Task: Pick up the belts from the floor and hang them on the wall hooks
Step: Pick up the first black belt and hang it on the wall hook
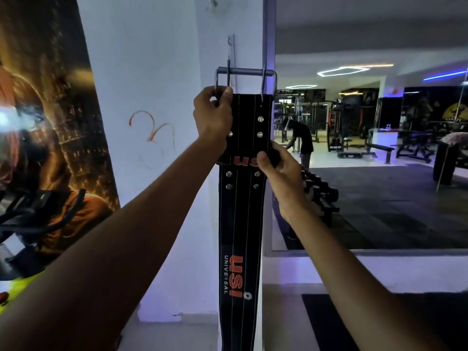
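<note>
Both hands clamp the belt (239, 224): left hand (212, 117) at the buckle (245, 72), right hand (276, 168) lower. The buckle is raised against the wall hook (231, 50); letting go before it catches would drop the belt.

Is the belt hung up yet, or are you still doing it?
Almost. The belt is off the floor and held up at the wall. The left hand grips its buckle right by the hook, and the right hand steadies the strap. I can't tell if the buckle has caught on. No other belts are in view.
</note>
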{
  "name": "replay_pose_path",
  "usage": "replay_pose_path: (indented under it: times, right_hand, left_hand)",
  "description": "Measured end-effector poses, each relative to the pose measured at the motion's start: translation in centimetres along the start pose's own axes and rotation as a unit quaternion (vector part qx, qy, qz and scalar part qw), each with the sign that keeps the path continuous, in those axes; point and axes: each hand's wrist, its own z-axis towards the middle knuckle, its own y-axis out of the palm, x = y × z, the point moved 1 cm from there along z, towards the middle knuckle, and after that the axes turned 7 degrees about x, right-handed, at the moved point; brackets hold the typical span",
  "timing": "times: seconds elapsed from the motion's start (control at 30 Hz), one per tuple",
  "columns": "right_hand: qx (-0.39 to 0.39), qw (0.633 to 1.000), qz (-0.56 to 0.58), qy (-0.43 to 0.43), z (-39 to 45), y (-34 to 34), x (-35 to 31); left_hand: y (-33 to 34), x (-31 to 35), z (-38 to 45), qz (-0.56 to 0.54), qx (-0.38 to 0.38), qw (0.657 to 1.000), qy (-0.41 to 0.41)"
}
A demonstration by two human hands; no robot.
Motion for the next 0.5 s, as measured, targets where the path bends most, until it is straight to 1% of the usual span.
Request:
replay_pose_path:
  times: [0.07,0.13,0.23,0.33,0.43,0.5]
  right_hand:
    - [-0.007,1.0,0.001,-0.002,-0.2,-0.5,0.6]
    - [-0.022,0.999,-0.037,0.005,-0.6,-1.4,2.3]
    - [-0.06,0.993,-0.079,0.064,-2.8,-3.3,6.3]
    - [-0.074,0.983,-0.114,0.124,-6.1,-5.3,10.1]
    - [-0.111,0.968,-0.149,0.169,-8.8,-6.9,11.7]
    - [-0.142,0.956,-0.178,0.184,-9.1,-7.3,11.8]
  left_hand:
    - [0.7,0.7,0.5,0.001,0.008,1.0,0.003]
    - [1.1,1.1,0.9,-0.004,0.013,1.0,-0.001]
    - [1.7,1.9,1.5,-0.018,0.015,1.0,-0.011]
    - [2.2,2.7,2.0,-0.027,0.025,0.999,-0.02]
    - [2.3,2.9,2.5,-0.029,0.039,0.999,-0.025]
    - [2.4,2.8,2.7,-0.031,0.041,0.998,-0.031]
